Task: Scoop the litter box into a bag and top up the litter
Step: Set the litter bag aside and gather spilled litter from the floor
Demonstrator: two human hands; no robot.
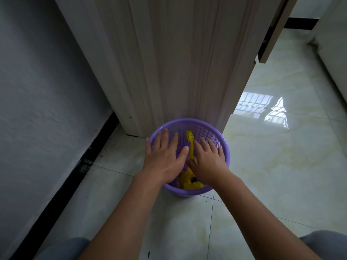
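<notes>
A round purple plastic basket (206,132) with a perforated wall stands on the tiled floor against a wooden cabinet. A yellow plastic bag (190,141) lies crumpled inside it. My left hand (163,158) is spread flat over the basket's left half, fingers straight. My right hand (208,160) lies over the right half with straight fingers, its thumb bent against the yellow bag. Whether the thumb pinches the bag is not visible. No litter box or scoop is in view.
The pale wooden cabinet (178,62) rises right behind the basket. A grey wall (37,91) with a black skirting runs along the left. Glossy pale floor tiles (281,156) stretch to the right. My knees show at the bottom corners.
</notes>
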